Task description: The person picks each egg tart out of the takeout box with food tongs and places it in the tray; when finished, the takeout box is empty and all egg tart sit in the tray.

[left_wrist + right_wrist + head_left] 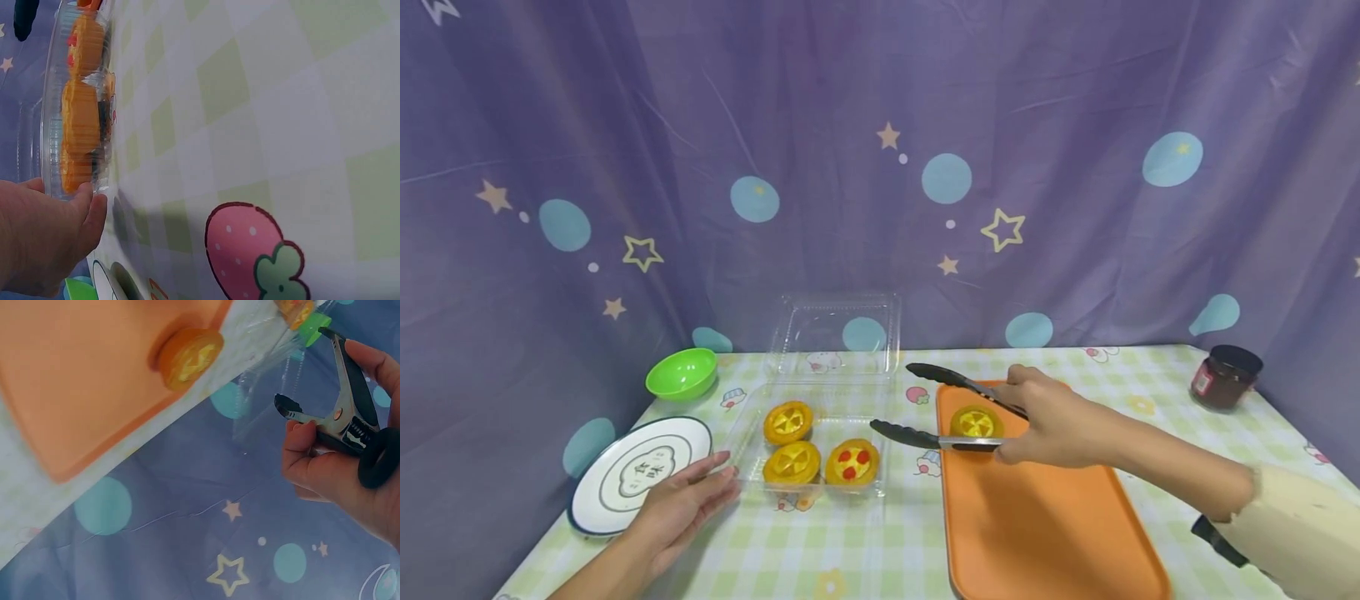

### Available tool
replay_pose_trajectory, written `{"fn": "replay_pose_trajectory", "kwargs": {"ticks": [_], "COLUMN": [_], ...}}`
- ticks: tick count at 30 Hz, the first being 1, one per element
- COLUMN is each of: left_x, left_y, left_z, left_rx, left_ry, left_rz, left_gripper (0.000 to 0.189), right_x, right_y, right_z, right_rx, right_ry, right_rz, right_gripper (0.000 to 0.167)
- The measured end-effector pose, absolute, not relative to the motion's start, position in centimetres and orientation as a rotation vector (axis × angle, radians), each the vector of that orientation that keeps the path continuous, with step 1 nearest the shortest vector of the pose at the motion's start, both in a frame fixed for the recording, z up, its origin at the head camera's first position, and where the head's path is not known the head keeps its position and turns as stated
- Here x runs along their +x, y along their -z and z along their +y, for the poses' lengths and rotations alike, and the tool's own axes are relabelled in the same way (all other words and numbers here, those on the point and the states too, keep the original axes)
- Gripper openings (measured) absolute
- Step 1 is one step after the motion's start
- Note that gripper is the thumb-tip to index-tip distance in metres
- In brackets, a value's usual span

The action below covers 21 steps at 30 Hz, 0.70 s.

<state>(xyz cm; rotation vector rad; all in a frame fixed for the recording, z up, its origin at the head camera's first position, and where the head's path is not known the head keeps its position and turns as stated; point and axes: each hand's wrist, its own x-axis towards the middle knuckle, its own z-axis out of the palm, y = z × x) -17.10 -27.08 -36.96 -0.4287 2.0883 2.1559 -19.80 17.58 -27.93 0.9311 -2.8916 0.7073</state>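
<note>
My right hand (1048, 417) grips a pair of tongs (350, 419) with black tips. The tongs' arms are spread with nothing between them, above the left edge of an orange tray (1037, 525). One tart with yellow topping (976, 422) sits on the tray, below the right hand. To the left, a clear plastic container (880, 479) with its lid raised holds two yellow-topped tarts (792, 463) and a tart with red pieces (852, 463). My left hand (681, 508) touches the container's near left corner, fingers mostly straight, as the left wrist view (56, 231) also shows.
A white plate (595, 500) with a dark blue rim lies at the left, under the left hand's side. Behind it stands a green bowl (682, 375). A dark jar (1225, 379) stands at the far right. A purple curtain (820, 108) hangs behind the checked tablecloth.
</note>
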Motion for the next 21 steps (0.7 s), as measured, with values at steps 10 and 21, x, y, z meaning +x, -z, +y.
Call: {"fn": "replay_pose_trajectory", "kwargs": {"ticks": [10,21], "left_x": [-17.1,-17.2], "left_y": [37.0,37.1], "left_z": [-27.1,-27.2], "left_rx": [-0.432,-0.426], "left_ry": [-2.146,-2.137], "left_rz": [2.099,2.108], "left_gripper": [0.063,0.062], "right_x": [-20.5,-21.1], "right_y": [27.6,27.4], "right_z": [14.8,13.3], "right_rx": [1.016,1.079], "right_ry": [-0.680,-0.658], "right_rz": [-2.935,-2.967], "right_gripper": [0.028,0.023]}}
